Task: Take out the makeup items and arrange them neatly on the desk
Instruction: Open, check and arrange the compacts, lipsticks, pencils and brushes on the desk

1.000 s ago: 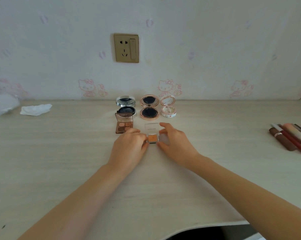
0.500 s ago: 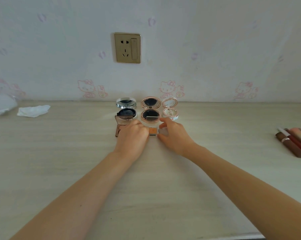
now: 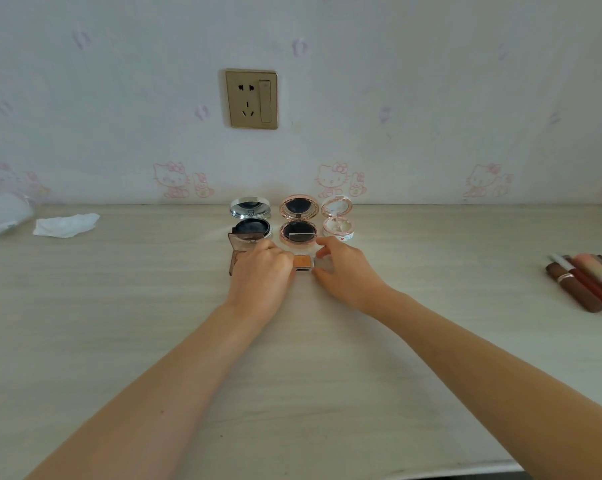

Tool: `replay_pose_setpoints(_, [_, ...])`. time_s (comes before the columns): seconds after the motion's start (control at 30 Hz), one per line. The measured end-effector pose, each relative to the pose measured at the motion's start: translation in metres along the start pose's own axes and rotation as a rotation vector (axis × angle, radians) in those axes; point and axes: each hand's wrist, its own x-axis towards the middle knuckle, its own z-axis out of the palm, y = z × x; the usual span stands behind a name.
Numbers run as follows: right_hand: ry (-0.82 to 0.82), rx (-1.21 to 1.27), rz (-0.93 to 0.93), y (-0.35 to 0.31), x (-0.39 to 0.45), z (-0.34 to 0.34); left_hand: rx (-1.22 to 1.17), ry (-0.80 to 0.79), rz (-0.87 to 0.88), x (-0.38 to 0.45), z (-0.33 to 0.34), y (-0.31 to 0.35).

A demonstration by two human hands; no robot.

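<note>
A pale wood-grain counter (image 3: 119, 323) runs up to a white wall (image 3: 396, 81) papered with faint pink cartoon cats and small lilac marks. A brass-coloured socket plate (image 3: 251, 99) with a switch is set in the wall, and the light is soft and even, perhaps daylight. The counter's near edge curves away at the lower right.

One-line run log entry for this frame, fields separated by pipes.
stage: aligning | left hand: touches small square orange blush pan | right hand: pinches pan | behind: three open round compacts | right edge: lip tubes
</note>
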Motion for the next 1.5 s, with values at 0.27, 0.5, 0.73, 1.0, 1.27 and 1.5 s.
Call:
replay_pose_setpoints(0.27, [-0.080,-0.178,-0.013,0.007,-0.026,-0.018,-0.032,0.012,0.034,-0.015,-0.012,0.012])
replay_pose_setpoints(0.5, [-0.075,-0.312,-0.018,0.026,-0.080,-0.044,-0.093,0.021,0.070,-0.035,-0.027,0.052])
replay_pose_setpoints(0.73, [0.002,-0.441,-0.027,0.061,-0.133,-0.082,-0.169,-0.032,0.154,-0.040,-0.028,0.114])
replay_pose_setpoints(1.0, [0.112,-0.515,0.101,0.134,-0.191,-0.154,-0.307,-0.033,0.315,-0.010,-0.013,0.217])
replay_pose_setpoints(1.27, [0.163,-0.508,0.354,0.218,-0.226,-0.216,-0.416,-0.117,0.447,0.049,0.022,0.320])
replay_pose_setpoints(1.5, [0.133,-0.516,0.502,0.292,-0.226,-0.261,-0.401,-0.183,0.580,0.100,0.055,0.389])
